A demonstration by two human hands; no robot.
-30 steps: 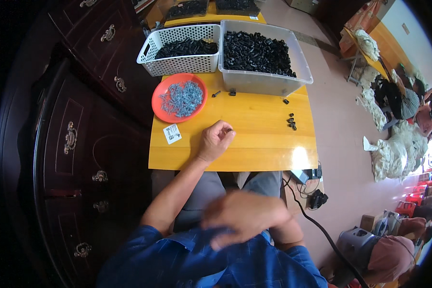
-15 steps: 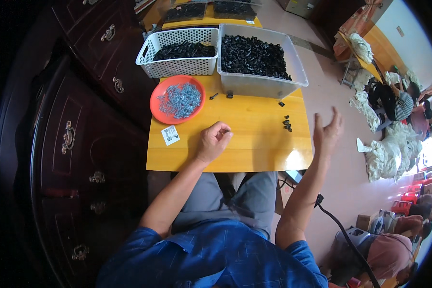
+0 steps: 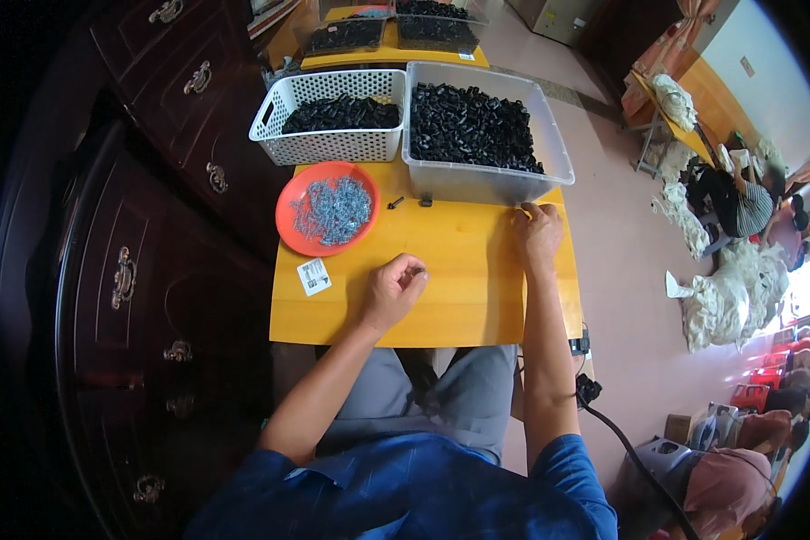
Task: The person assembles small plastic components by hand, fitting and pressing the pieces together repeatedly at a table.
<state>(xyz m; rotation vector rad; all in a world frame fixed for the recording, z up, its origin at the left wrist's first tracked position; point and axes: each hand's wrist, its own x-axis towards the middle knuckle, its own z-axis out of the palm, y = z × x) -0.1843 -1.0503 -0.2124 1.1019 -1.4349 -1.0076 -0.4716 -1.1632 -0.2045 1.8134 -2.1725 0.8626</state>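
Parts (image 3: 472, 126), small, black and glossy, lie heaped in the clear plastic bin (image 3: 549, 166) at the far side of the yellow table (image 3: 459, 315); longer dark pieces (image 3: 342, 114) fill the white perforated basket (image 3: 333, 146) beside it. One stubby part and one longer piece lie loose on the tabletop, just in front of the bin. Each part looks light and stiff, probably hard plastic, rather slick and unlikely to break; a pinch across its sides with thumb and forefinger pads should suit it best. Thin metallic bits in the red plate (image 3: 287, 216) look light and rigid too, probably apt to tangle. The left hand (image 3: 392, 292) rests near the table's front, thumb and forefinger brought close together; something dark seems to show at their tips, but I cannot tell whether they grip it. The right hand (image 3: 540, 238) reaches down near the bin's front right corner, fingers bent; whether they hold anything is hidden. A white card (image 3: 314, 277) below the plate bears dark print, too small to read.
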